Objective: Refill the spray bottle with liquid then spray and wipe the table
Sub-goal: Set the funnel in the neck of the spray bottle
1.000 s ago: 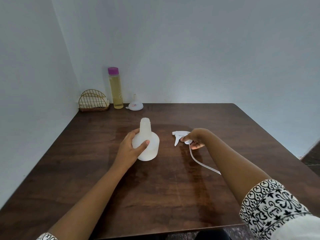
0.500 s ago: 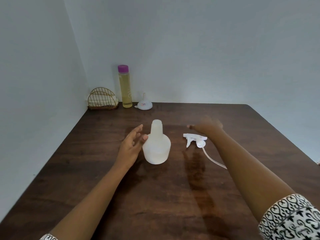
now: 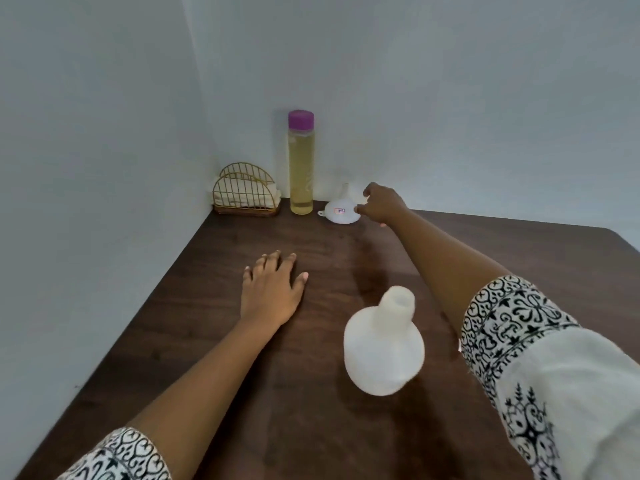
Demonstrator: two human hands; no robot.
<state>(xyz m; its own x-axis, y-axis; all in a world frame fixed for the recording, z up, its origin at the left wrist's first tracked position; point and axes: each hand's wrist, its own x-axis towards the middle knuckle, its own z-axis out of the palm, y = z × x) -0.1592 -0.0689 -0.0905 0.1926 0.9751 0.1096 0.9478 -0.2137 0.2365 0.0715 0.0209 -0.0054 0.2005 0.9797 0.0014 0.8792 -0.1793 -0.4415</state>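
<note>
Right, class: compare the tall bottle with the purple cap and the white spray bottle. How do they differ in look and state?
The tall bottle is slim, clear and nearly full of yellowish liquid; the white spray bottle is squat, cloudy white, its contents not visible.
The tall bottle is closed by its purple cap; the spray bottle's neck is open, with no sprayer on it.
The tall bottle stands at the back wall; the spray bottle stands nearer the person.
Both stand upright on the table.

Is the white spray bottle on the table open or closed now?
Open. The white spray bottle stands upright on the table with a bare neck; no spray head is on it.
</note>
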